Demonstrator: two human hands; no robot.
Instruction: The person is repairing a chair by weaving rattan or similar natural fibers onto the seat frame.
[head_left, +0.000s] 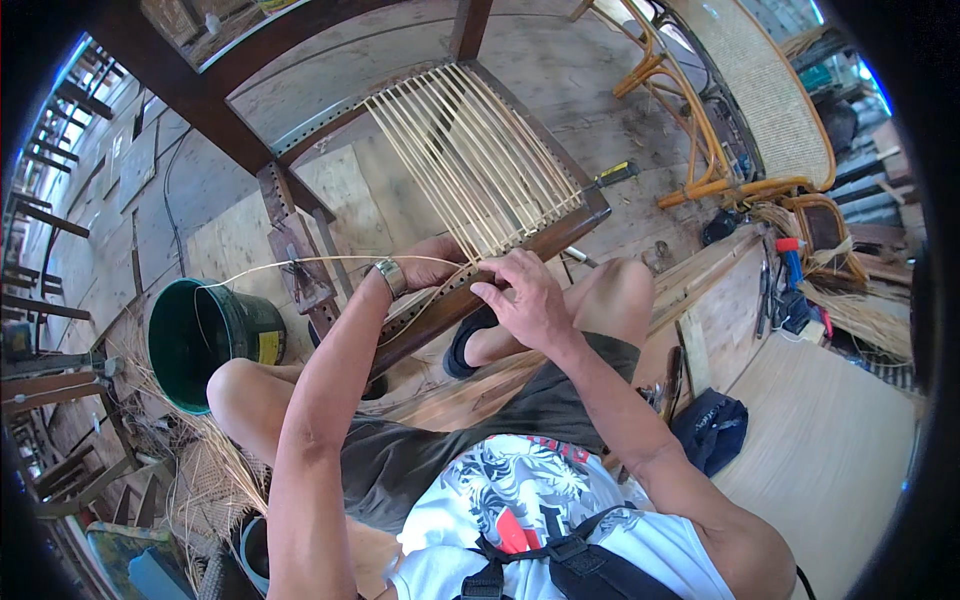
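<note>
Mid-weave: both hands' fingers pinched, apparently, on a cane strand (300,262) at the chair frame (440,310) rail, left hand (430,262) beside right hand (525,295). Next pull likely needed steady tension.

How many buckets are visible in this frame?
1: a dark green round plastic bucket stands on the floor at the person's left, beside the left knee. Others may be hidden beyond the frame's dark rim.

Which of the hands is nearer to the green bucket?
The left. The left hand is at the chair frame's front rail, on the side toward the green bucket. The right hand is on the same rail, farther from it.
</note>
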